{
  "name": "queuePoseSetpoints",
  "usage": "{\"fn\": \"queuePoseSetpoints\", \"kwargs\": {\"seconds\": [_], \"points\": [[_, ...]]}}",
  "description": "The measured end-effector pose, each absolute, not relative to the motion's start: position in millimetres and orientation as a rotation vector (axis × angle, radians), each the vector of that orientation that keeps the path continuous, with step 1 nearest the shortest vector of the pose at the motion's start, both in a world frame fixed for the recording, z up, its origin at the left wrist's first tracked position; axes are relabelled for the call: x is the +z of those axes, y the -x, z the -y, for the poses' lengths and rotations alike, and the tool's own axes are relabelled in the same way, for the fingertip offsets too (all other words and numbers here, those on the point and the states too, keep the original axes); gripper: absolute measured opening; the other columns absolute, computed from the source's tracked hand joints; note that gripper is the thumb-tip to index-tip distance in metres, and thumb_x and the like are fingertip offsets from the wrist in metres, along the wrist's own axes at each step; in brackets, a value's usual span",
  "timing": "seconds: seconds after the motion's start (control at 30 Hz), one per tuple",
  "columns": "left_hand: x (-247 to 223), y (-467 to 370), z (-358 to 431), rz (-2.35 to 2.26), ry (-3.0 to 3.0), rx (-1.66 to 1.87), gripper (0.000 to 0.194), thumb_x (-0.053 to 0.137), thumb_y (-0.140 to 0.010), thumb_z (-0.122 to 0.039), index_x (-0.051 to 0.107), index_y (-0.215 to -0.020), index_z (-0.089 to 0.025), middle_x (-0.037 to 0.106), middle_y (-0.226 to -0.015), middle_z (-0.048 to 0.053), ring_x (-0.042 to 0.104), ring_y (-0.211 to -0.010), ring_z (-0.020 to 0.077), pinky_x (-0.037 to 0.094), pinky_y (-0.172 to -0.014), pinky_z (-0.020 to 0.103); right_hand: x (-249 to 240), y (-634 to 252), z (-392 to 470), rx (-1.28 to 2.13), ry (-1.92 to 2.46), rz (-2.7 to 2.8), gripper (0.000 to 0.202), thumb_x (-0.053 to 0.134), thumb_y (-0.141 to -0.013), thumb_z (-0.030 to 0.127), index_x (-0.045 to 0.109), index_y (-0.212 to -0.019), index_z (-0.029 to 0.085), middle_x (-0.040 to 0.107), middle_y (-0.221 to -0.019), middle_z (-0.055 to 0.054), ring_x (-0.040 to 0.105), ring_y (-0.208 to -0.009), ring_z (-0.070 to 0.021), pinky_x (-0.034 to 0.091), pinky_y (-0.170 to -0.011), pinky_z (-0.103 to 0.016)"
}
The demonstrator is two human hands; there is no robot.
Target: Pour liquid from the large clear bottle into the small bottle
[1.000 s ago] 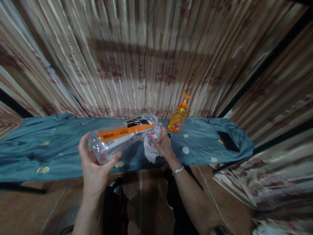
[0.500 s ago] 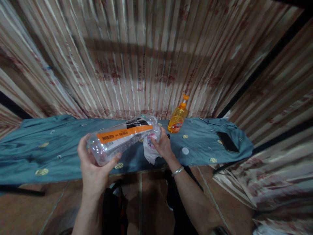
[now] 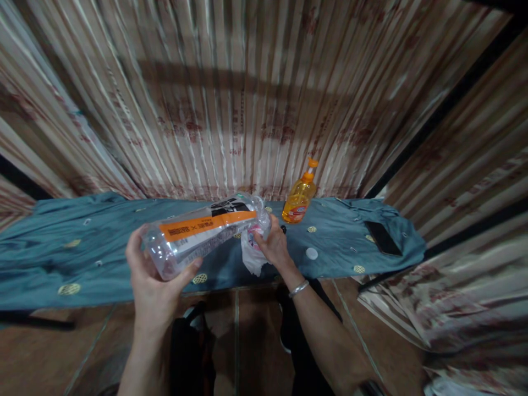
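My left hand grips the base end of a clear plastic bottle with an orange and black label, held almost on its side above the table's front edge. At the bottle's neck end, my right hand holds a crumpled white cloth pressed against the bottle. A silver bracelet is on my right wrist. The bottle's mouth is hidden by the cloth and my fingers.
The table wears a teal cloth with small gold emblems. An orange pump bottle stands at the back. A white cap and a black phone lie to the right. Striped curtains hang behind and at the right.
My left hand and the bottle's base have drifted slightly left and down. My right hand with the cloth stays at the neck.
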State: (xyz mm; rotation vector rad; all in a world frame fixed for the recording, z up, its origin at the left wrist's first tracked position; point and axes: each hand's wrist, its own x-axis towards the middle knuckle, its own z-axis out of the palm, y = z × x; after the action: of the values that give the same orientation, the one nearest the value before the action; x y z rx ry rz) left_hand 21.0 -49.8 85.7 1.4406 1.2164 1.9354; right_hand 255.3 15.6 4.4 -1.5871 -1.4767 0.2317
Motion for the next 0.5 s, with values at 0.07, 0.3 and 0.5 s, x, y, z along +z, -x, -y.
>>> {"fn": "queuePoseSetpoints", "kwargs": {"seconds": [0.07,0.3,0.5], "points": [[87.3,-21.6,50.4,-1.234,-1.449,1.933,0.099,0.093,-0.045,-0.032,0.051,-0.134,-0.022,0.059,-0.12,0.008,0.067,-0.093,0.0202,0.062,-0.08,0.036,5.0,-254.9,-15.3,0.233,1.597,1.475,0.063,0.063,-0.081,0.036,0.044,-0.135,0.01,0.068,-0.118,-0.018,0.067,-0.109,-0.0323,0.053,-0.097,-0.045],[91.6,-24.1,51.9,-1.246,-1.434,1.937,0.098,0.094,-0.043,-0.032,0.052,-0.131,-0.023,0.058,-0.121,0.008,0.065,-0.102,0.0243,0.06,-0.09,0.044,2.4,-254.1,-16.4,0.207,1.578,1.465,0.064,0.065,-0.08,0.036,0.045,-0.134,0.01,0.069,-0.114,-0.017,0.068,-0.107,-0.0316,0.053,-0.096,-0.044],[91.1,-23.6,52.3,-1.246,-1.434,1.914,0.097,0.093,-0.044,-0.031,0.052,-0.132,-0.025,0.059,-0.118,0.008,0.067,-0.095,0.0233,0.062,-0.081,0.041,2.2,-254.0,-16.2,0.214,1.607,1.455,0.065,0.067,-0.08,0.036,0.044,-0.135,0.01,0.069,-0.116,-0.018,0.067,-0.108,-0.0323,0.053,-0.096,-0.045]]}}
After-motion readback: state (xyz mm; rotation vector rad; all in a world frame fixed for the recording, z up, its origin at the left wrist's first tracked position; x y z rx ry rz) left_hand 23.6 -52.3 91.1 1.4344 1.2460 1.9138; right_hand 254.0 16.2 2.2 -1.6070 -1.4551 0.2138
